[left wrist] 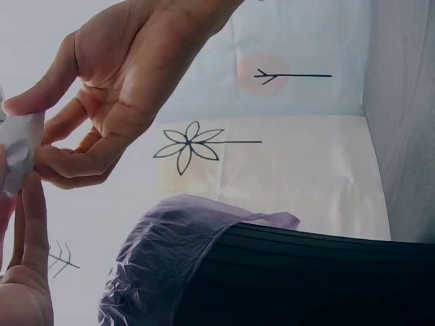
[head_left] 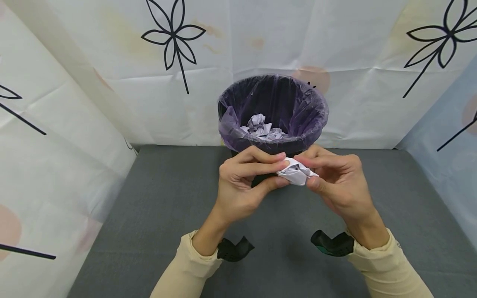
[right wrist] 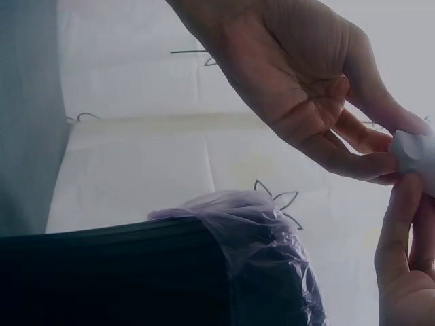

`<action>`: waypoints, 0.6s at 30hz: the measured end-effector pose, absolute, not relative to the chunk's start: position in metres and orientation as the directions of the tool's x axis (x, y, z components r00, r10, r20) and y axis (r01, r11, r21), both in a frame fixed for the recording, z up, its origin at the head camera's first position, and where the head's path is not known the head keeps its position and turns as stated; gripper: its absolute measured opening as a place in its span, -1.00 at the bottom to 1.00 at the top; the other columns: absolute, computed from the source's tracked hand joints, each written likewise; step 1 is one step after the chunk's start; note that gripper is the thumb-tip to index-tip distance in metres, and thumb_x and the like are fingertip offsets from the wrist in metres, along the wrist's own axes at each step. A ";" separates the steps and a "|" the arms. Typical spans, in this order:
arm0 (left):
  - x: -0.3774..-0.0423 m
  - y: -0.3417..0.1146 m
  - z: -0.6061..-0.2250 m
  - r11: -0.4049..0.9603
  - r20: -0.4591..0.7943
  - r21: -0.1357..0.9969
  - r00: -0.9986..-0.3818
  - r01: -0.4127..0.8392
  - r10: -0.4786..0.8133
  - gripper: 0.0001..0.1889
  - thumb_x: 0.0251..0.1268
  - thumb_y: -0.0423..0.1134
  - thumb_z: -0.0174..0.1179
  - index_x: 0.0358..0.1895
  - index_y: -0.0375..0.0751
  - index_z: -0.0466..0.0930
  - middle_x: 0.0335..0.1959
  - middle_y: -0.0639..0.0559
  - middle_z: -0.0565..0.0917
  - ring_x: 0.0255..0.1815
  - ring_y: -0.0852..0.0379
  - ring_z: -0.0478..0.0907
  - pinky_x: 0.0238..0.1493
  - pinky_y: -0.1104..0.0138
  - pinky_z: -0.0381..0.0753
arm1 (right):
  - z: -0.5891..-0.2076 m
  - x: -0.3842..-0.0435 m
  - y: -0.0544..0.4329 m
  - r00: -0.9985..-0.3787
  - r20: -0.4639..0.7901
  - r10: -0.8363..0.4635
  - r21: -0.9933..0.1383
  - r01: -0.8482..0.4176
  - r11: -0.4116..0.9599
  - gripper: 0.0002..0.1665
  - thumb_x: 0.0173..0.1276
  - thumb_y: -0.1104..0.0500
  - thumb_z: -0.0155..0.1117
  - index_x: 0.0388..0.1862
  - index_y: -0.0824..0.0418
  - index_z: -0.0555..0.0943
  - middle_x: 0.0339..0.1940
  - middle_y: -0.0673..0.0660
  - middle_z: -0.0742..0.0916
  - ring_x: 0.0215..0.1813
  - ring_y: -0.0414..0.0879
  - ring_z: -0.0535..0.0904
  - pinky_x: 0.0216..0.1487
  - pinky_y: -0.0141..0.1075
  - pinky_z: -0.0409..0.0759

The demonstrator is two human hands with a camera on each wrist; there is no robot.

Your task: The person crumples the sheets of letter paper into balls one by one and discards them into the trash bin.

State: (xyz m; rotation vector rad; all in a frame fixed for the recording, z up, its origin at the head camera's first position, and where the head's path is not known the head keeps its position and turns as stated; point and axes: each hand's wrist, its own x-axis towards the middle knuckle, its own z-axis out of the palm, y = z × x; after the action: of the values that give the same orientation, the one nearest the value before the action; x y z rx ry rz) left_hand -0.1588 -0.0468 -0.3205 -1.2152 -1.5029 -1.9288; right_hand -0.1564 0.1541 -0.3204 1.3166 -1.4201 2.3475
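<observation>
A crumpled piece of white paper (head_left: pixel 297 173) is pinched between both hands, just in front of the bin. My left hand (head_left: pixel 242 182) grips its left end with thumb and fingertips. On the other end, the thumb and fingers of my right hand (head_left: pixel 340 182) pinch it. Both wrist views show the paper (left wrist: pixel 24 146) only partly, at the frame edge. Behind the hands stands a dark trash bin (head_left: pixel 275 145) lined with a purple plastic bag (head_left: pixel 314 124). Several crumpled papers (head_left: pixel 261 127) lie inside it.
The bin stands on a dark grey tabletop (head_left: pixel 167 198), near its back edge. White cloth walls (head_left: pixel 123 49) with black flower drawings enclose the table at the back and sides. Dark straps (head_left: pixel 234 249) show at both wrists beside cream sleeves.
</observation>
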 end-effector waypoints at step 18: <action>-0.160 -0.054 -0.316 -0.422 0.707 0.707 -0.576 0.567 0.410 -0.69 0.05 -0.81 0.29 -0.07 -0.79 0.57 -0.07 -0.48 0.57 0.02 -0.16 0.63 -0.05 0.06 0.71 | -0.322 -0.171 0.160 -0.555 0.710 -0.435 -0.666 -0.326 -0.671 -0.59 0.16 0.45 0.50 0.02 0.51 0.69 -0.08 0.27 0.73 0.02 0.09 0.63 -0.06 -0.26 0.65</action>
State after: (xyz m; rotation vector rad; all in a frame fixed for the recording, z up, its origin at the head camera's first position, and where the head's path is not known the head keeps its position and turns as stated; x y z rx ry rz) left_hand -0.1604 -0.0541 -0.3164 -1.3876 -1.6227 -2.1507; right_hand -0.1711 0.1599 -0.3219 1.5121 -1.2980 2.5178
